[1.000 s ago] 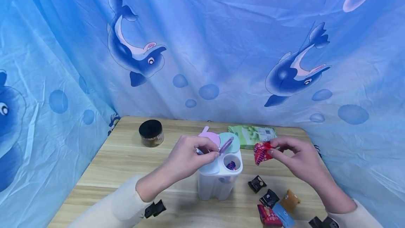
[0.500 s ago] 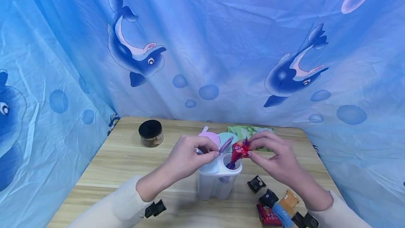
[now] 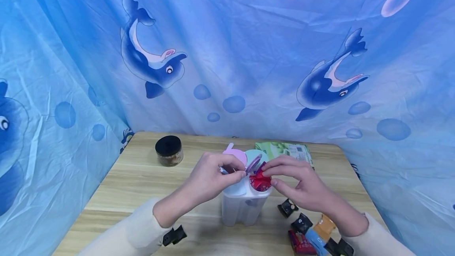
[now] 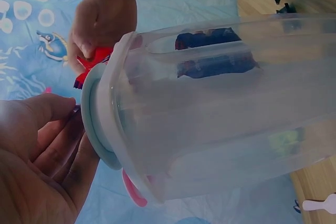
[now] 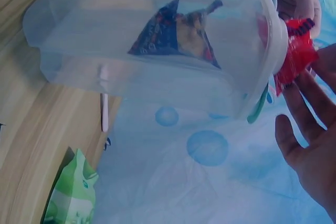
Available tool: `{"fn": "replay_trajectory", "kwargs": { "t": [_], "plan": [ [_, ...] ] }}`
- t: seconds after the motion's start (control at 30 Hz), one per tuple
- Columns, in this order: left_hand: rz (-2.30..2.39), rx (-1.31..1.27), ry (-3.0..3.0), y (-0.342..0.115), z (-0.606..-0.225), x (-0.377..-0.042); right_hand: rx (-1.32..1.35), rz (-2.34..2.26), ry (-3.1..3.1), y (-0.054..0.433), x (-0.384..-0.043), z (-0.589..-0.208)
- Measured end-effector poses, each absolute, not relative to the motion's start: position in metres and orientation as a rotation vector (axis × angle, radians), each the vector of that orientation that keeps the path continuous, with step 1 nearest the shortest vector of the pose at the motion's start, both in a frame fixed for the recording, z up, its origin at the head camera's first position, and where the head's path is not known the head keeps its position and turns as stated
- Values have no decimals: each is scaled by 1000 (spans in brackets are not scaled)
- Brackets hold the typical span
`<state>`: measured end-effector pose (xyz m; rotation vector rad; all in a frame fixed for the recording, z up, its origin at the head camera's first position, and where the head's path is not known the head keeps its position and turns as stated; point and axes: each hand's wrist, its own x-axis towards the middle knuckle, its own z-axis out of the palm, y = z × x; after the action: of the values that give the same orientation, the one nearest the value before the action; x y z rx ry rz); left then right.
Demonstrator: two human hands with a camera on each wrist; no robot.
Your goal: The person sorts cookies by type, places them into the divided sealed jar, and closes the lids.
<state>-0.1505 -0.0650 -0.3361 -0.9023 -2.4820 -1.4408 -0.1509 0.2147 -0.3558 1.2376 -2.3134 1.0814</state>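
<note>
A translucent lidded container [image 3: 241,208] stands upright on the table. My left hand [image 3: 220,171] pinches its raised purple lid [image 3: 254,162] above the top. At the uncovered round opening, my right hand [image 3: 298,179] holds a crinkled red snack packet [image 3: 261,181] with thumb and fingertips. The packet [image 5: 296,56] sticks partly out of the opening in the right wrist view. Inside the container, a dark blue snack packet [image 4: 215,53] shows through the wall. The pink lid [image 3: 236,154] and the mint-green lid [image 3: 251,155] lie flat at the back of the top.
Right of the container lie black wrapped snacks [image 3: 302,223], an orange one [image 3: 324,227], a blue one [image 3: 316,241] and a red one [image 3: 300,244]. A green bag [image 3: 284,150] lies behind. A black-lidded jar [image 3: 169,151] stands at the back left.
My right hand has moved left with the red packet, from beside the container to its opening, and the packet is now lower in it. My left hand has kept its place at the purple lid.
</note>
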Motion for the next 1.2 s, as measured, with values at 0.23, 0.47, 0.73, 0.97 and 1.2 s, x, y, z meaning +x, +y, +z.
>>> {"fn": "replay_trajectory", "kwargs": {
  "t": [0.23,0.47,0.73,0.97,1.2],
  "plan": [
    [-1452,-888,-2500,-65,-338,-151,1227,1135,-2408,218,-155,-355],
    [-1463,-897,-2502,-65,-339,-151,1240,1093,-2441,216,-159,-354],
    [-1471,-879,-2510,-63,-340,-152,1302,969,-2469,216,-164,-348],
    [-1455,-877,-2519,-63,-338,-153,1409,813,-2480,218,-164,-339],
    [-1460,-861,-2531,-64,-337,-153,1377,834,-2477,212,-165,-341]
  ]
}}
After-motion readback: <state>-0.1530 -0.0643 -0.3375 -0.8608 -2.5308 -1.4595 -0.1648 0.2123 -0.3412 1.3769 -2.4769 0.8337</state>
